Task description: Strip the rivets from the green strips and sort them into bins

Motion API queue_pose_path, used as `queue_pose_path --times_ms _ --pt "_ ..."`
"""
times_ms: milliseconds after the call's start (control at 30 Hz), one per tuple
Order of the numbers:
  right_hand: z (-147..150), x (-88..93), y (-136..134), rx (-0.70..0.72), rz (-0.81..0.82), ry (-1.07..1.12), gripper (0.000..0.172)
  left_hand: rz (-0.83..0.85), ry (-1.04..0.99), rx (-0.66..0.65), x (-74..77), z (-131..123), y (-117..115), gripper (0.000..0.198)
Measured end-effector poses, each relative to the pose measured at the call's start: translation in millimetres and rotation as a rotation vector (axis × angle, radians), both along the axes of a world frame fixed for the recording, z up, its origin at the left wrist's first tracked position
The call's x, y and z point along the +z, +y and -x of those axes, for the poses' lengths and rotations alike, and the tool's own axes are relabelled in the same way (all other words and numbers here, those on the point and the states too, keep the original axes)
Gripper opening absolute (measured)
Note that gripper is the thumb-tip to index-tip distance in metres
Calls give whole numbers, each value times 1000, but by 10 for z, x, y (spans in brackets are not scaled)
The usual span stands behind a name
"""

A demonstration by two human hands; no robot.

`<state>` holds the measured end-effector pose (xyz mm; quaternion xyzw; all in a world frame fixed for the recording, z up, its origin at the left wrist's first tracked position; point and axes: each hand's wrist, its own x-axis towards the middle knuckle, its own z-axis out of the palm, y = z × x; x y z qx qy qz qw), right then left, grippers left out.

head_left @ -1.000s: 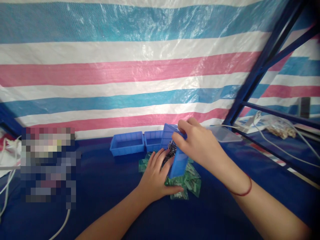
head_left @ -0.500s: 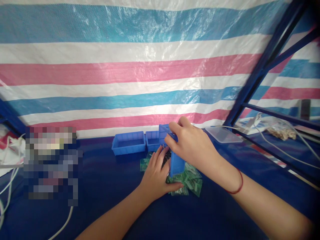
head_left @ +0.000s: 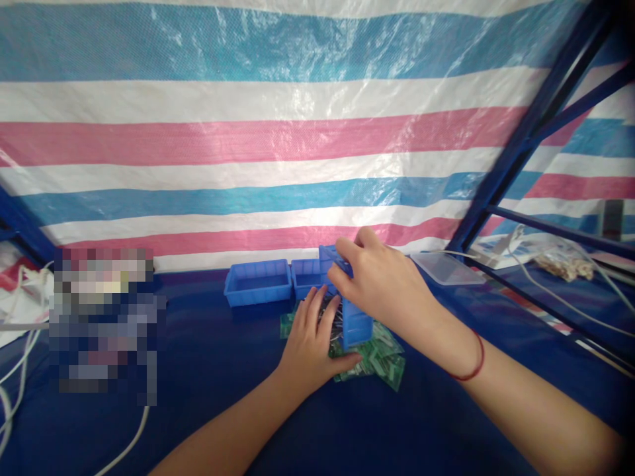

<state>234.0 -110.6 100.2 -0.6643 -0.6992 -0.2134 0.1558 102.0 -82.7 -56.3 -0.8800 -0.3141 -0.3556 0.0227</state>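
Note:
My right hand (head_left: 381, 277) grips the rim of a blue plastic bin (head_left: 358, 326), which is tipped on its side with its opening toward my left hand. Dark and shiny small metal pieces (head_left: 335, 316) lie at the bin's mouth; their exact kind is hard to make out. My left hand (head_left: 315, 337) has its fingers spread, cupped beside these pieces and partly covering them. Under and around both hands are several green printed packets (head_left: 384, 360), flat and overlapping on the dark blue table (head_left: 218, 396).
Behind my hands stand two more blue bins, one at the left (head_left: 258, 283) and one partly hidden (head_left: 305, 277). A clear plastic lid (head_left: 449, 268) lies back right. White cables (head_left: 20, 370) run along the left, and a blue metal frame (head_left: 501, 165) rises at the right.
The view has shifted slightly. More metal pieces show between the left fingers and the tipped bin. Both hands keep nearly the same pose.

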Motion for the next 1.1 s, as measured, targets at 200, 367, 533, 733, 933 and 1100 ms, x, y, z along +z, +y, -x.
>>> queue_pose_path --times_ms 200,367,533,733,933,1100 --pt "-2 10 10 0 4 -35 20 22 97 -6 20 8 -2 73" --pt "-37 36 -18 -23 -22 -63 21 86 91 -4 42 19 -10 75" --pt "-73 47 -33 -43 -10 -79 22 133 87 1 75 14 -22 75" --pt "-130 45 -34 -53 -15 -97 23 158 90 10 86 7 -21 73" --pt "-194 97 -53 -71 -42 -135 26 129 103 1 99 17 -32 62" --pt "-233 129 -59 -71 -54 -159 25 124 127 0 119 26 -36 51"
